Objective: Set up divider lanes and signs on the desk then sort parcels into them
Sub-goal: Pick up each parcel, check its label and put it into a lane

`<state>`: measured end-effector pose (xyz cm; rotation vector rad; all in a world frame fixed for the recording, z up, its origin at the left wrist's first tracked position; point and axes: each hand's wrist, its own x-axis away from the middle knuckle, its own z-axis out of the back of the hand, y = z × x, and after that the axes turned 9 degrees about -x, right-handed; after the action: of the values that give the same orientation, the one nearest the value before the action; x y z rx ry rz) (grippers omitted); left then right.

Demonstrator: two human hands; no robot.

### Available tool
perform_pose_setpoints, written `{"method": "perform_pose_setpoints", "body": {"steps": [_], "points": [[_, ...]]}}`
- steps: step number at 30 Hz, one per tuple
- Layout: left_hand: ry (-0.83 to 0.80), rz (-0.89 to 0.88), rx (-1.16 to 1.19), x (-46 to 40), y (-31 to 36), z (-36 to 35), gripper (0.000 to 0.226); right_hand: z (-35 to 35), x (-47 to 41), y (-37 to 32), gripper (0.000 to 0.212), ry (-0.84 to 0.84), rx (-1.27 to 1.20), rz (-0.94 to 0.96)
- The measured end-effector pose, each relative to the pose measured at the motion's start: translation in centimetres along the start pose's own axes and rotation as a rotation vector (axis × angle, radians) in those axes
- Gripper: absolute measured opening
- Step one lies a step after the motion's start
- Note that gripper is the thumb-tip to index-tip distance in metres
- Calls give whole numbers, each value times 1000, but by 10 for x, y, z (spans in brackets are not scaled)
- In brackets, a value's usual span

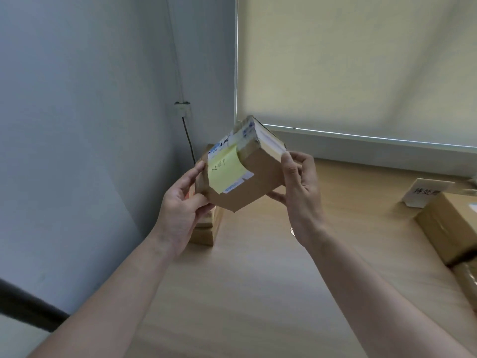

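A small brown cardboard parcel point(258, 182) is held tilted in the air above the wooden desk point(258, 280). A yellow sticky note point(225, 171) with handwriting and a shipping label cover its near face. My left hand point(182, 205) grips its left end, thumb on the front. My right hand point(300, 187) grips its right end, thumb on the upper corner. A white folded sign point(423, 191) with black characters stands at the right, beside a large brown parcel point(449, 226).
Another brown parcel point(206, 228) lies on the desk's far left, partly hidden behind my left hand. A second wrapped parcel point(467, 277) shows at the right edge. A grey wall bounds the left, a window blind point(361, 60) the back.
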<state>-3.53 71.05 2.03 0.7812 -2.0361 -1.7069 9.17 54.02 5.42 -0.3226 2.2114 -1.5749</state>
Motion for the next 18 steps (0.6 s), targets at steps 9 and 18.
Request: {"method": "perform_pose_setpoints", "body": {"steps": [9, 18], "points": [[114, -244, -285, 32, 11, -33, 38, 33, 13, 9, 77, 25, 324, 31], [77, -401, -634, 56, -4, -62, 43, 72, 64, -13, 28, 112, 513, 135]]}}
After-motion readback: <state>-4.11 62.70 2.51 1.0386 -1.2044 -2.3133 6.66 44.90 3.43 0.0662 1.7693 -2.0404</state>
